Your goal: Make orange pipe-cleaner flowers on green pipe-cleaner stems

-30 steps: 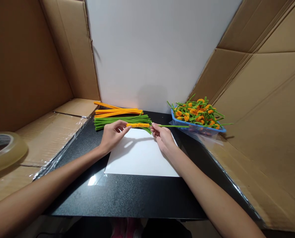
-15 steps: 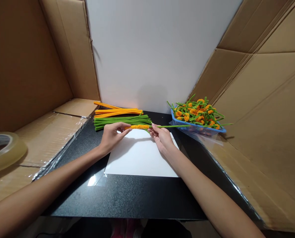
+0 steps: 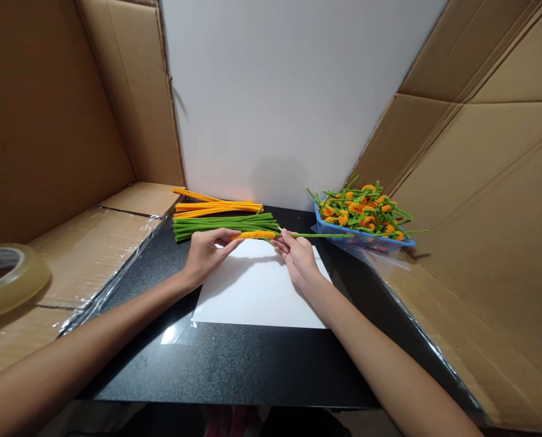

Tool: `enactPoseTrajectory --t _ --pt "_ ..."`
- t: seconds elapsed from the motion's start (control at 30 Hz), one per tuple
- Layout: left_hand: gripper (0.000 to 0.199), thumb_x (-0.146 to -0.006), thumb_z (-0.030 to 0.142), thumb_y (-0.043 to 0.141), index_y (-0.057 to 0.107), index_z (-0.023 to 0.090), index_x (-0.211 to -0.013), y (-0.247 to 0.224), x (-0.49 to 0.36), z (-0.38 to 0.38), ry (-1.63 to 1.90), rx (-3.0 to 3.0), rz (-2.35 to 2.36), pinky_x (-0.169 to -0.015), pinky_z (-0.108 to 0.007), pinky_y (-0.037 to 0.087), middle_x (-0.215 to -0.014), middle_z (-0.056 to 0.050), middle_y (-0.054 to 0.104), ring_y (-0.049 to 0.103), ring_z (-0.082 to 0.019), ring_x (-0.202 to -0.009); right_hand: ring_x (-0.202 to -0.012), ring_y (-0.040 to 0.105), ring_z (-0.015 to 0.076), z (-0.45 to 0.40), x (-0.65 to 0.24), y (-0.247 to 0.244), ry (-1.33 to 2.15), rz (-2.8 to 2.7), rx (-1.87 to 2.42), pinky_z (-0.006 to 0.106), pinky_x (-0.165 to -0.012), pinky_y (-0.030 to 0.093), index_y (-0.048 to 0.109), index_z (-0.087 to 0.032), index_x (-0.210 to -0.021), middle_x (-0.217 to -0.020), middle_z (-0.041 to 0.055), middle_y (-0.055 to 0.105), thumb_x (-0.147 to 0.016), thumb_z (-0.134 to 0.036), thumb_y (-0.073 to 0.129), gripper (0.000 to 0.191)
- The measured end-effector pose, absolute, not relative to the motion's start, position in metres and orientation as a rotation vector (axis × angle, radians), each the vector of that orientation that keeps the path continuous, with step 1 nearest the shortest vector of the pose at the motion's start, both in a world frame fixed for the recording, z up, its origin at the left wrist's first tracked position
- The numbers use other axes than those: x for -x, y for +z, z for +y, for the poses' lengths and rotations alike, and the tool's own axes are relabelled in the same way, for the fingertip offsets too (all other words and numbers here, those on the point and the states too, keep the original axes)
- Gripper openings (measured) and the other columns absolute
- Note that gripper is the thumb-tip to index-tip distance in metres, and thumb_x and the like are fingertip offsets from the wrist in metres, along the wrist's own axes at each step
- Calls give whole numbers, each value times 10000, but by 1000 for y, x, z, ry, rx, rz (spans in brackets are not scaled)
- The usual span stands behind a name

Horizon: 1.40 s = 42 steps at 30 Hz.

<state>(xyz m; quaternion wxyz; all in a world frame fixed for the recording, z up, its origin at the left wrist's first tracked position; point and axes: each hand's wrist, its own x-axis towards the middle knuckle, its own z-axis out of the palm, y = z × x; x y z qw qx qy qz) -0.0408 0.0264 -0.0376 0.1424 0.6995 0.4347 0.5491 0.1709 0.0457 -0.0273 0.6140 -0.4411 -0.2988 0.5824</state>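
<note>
Between my hands a green pipe cleaner (image 3: 328,235) lies level, with an orange pipe cleaner (image 3: 258,235) coiled tightly around its left part. My left hand (image 3: 210,252) pinches the left end of the orange coil between thumb and forefinger. Just right of the coil, my right hand (image 3: 298,252) grips the green stem, whose free end sticks out to the right. Both hands are above a white sheet of paper (image 3: 259,297). Behind them lie a bundle of green pipe cleaners (image 3: 225,224) and a bundle of orange pipe cleaners (image 3: 216,207).
A blue basket (image 3: 366,234) at the back right is heaped with orange and green pipe-cleaner pieces (image 3: 357,207). A roll of clear tape (image 3: 31,282) rests on cardboard at the left. Cardboard walls (image 3: 489,212) flank the black table (image 3: 234,364); a white wall (image 3: 293,91) stands behind.
The hold of both hands is much the same. The free end of the green stem has shifted slightly right and down; the view has tilted a little.
</note>
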Motion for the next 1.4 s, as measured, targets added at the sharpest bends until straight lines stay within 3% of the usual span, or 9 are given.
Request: enactPoseTrajectory --t 0.43,0.6,0.8,1.17,1.4 --pt "301 -821 431 759 798 171 -968 -38 39 26 1522 -1992 1194 -653 -243 603 -831 -48 792 724 -157 -670 -672 695 122 46 -171 -31 1379 -737 960 212 -639 518 667 -156 -803 -705 28 721 -693 -282 892 281" --pt "313 -829 426 750 798 168 -1001 -37 40 27 1491 -2005 1176 -669 -246 609 -950 -67 799 741 -168 -718 -655 665 105 49 -174 -30 1370 -747 953 205 -617 492 669 -167 -798 -693 -1 707 -594 -325 939 374" --pt "299 -835 409 748 796 151 -979 -39 41 29 1511 -1957 1166 -617 -230 588 -853 -64 794 725 -156 -658 -630 623 94 50 -175 -30 1356 -839 945 211 -610 465 660 -162 -764 -654 -20 670 -500 -381 961 457" --pt "312 -885 387 697 771 162 -1088 -40 41 29 1412 -2212 1114 -631 -227 597 -1033 -75 791 744 -166 -767 -626 622 128 49 -176 -29 1194 -1036 935 270 -657 479 664 -162 -736 -639 6 675 -561 -437 922 415" --pt "285 -966 356 588 756 169 -1099 -46 45 36 1422 -2448 1159 -665 -238 574 -896 -64 799 727 -148 -663 -608 623 144 48 -175 -28 1105 -1145 942 281 -628 458 673 -167 -738 -618 17 679 -631 -409 882 337"
